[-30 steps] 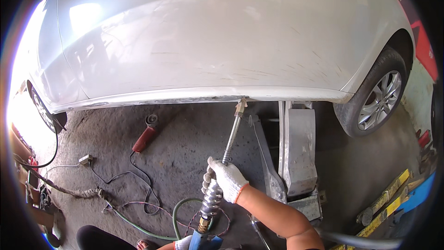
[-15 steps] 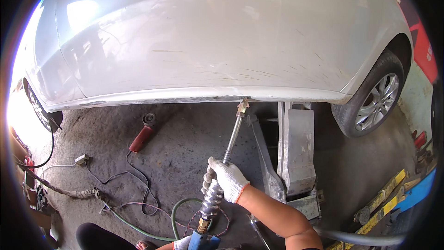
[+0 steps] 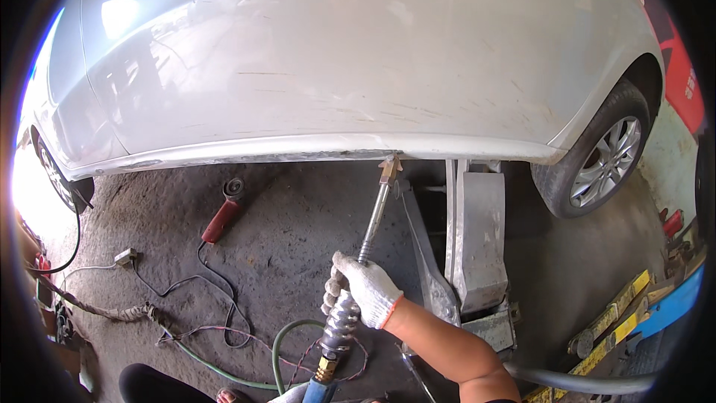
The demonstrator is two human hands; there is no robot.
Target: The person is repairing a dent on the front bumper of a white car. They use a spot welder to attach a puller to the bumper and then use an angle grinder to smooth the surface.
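Note:
A slide hammer dent puller (image 3: 374, 216) slants up from the bottom edge, its tip at the scuffed lower sill (image 3: 298, 154) of a white car (image 3: 321, 52). My right hand (image 3: 365, 287), in a white knitted glove, is wrapped round the tool where the thin rod meets the ribbed metal weight (image 3: 341, 322). Below the weight sit a brass fitting (image 3: 326, 368) and a blue handle (image 3: 317, 391). Beside that handle, a small part of my gloved left hand (image 3: 289, 395) shows; its fingers are hidden. The car's side carries several brownish scratches and a bare grey strip along the sill.
A red angle grinder (image 3: 221, 222) lies on the concrete at left, its cord running to a plug block (image 3: 125, 257). A green hose (image 3: 277, 347) loops near my legs. Right of the tool stands a grey metal support (image 3: 481, 239); beyond it are a wheel (image 3: 608, 157) and yellow bars (image 3: 615, 328).
The view has shifted slightly, so the car and grinder appear a little farther left and up. My right hand keeps its hold on the tool. Less of the left wrist shows.

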